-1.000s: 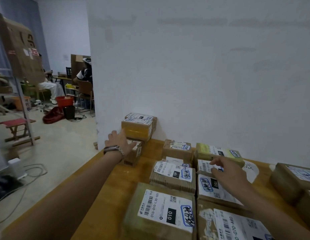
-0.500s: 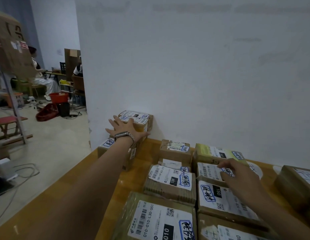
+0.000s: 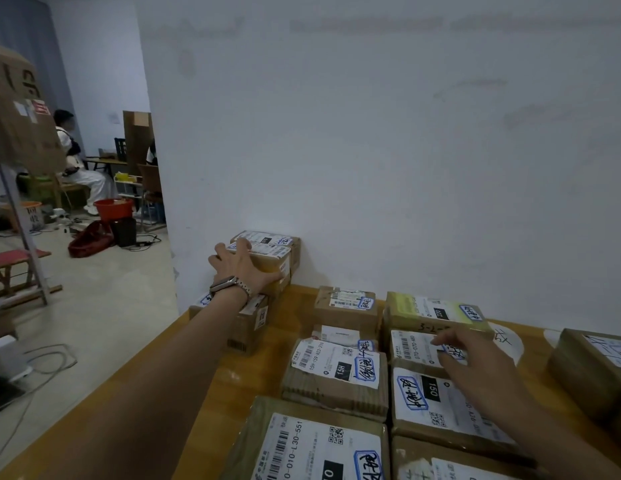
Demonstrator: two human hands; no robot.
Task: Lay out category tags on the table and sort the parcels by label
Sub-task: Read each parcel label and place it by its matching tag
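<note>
A seated person [image 3: 77,168] behind a red bucket [image 3: 114,208] and dark red bag [image 3: 90,239].

Parcels [image 3: 337,375] crowd table [image 3: 233,386]; bare strip along left edge.

A wooden table [image 3: 229,379] carries labelled cardboard parcels [image 3: 337,379], packed in close rows and partly stacked at the far left corner. A round white paper tag [image 3: 509,341] lies near the back.

Gone from lying flat on the top box [image 3: 274,258] to properly gripping its near corner with the left hand [image 3: 241,268]. Slid the right hand [image 3: 475,362] slightly back, fingertips now at the 070 parcel [image 3: 411,348] label.
</note>
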